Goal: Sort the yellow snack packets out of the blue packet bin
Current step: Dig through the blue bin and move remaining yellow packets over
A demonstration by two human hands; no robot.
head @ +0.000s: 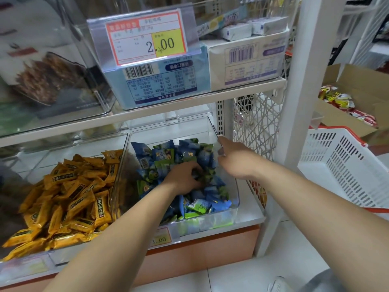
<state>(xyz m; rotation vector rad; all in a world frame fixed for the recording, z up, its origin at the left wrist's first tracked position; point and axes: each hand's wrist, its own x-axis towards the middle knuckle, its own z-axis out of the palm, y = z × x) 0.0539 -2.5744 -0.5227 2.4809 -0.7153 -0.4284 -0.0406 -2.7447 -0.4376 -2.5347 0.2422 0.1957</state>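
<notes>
A clear plastic bin (233, 204) on the lowest shelf holds a heap of blue and green snack packets (189, 152). My left hand (185, 177) is sunk into the middle of that heap, fingers curled among the packets; what they hold is hidden. My right hand (235, 157) grips the bin's right wall near its back corner. To the left, a second clear bin (123, 163) is piled with yellow-orange snack packets (69, 199). I see no yellow packet among the blue ones.
The shelf above carries clear boxes, a blue carton (160, 85) and a price tag reading 2.00 (147, 37). A white post (303, 81) stands right of the bin. A white basket (345, 165) and a cardboard box of snacks (347, 102) sit at right.
</notes>
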